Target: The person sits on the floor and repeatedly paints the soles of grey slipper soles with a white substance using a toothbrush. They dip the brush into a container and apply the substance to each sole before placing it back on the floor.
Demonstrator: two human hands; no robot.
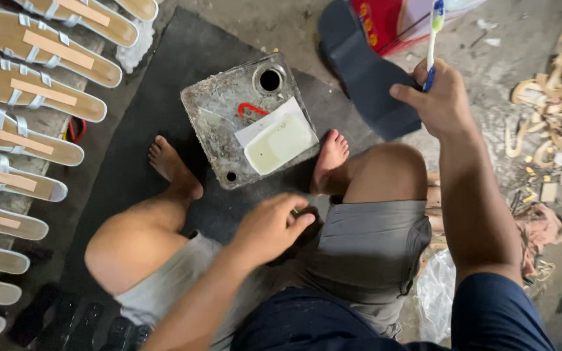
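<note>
So the right hand (442,101) is raised out past the right knee, arm stretched forward from a dark blue sleeve, fingers curled shut around a toothbrush (434,39) that stands nearly upright with its white and blue handle and bristles at the top. Same hand also seems to have a dark blue sole (362,71) pinned under the thumb; it's flat, rubbery looking, shoe-shaped, and slants up and left away from the hand. The left hand (269,227) hangs low between the knees, fingers bunched together and pinching something small and dark at the tips, can't tell what it is. Down between the bare feet sits a grimy, dented square metal can (219,120) with a round hole near one corner, and resting on top of it is a white tray (278,140) holding pale yellowish glue. That's all on a dark mat (183,45) over rough concrete floor. Off to the left there's a row of tan sandals (30,91) with silvery straps, laid side by side, well apart from both hands.
</note>
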